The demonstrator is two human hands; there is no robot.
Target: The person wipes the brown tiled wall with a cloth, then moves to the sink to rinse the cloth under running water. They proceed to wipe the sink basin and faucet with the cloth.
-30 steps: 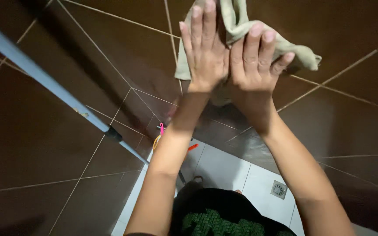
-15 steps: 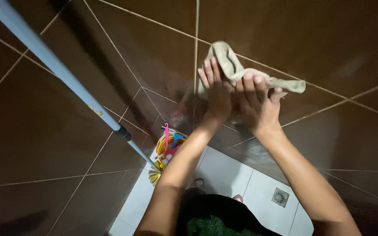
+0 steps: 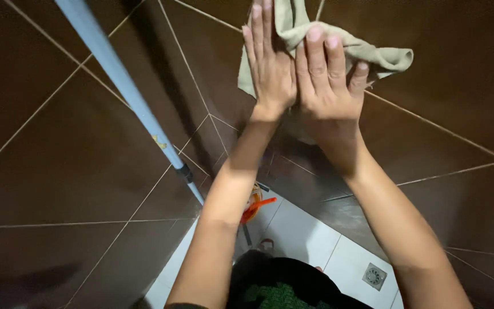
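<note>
At the upper centre of the frame: a beige cloth (image 3: 321, 48) is pressed flat against the dark brown tiled wall (image 3: 75, 149).
Left hand (image 3: 273, 68) and right hand (image 3: 327, 80) are laid side by side on it, fingers extended, nothing pinched; a pale blue pole (image 3: 127, 97) is seen at upper left, a floor drain (image 3: 374, 276) at lower right.

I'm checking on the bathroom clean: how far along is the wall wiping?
Done: cannot tell; the brown wall tiles look glossy all over, with no clear line between wiped and unwiped. In hand: the left hand and right hand press a beige cloth flat against the tiles, high up beside the corner. Left: the white floor with the drain goes untouched.
</note>
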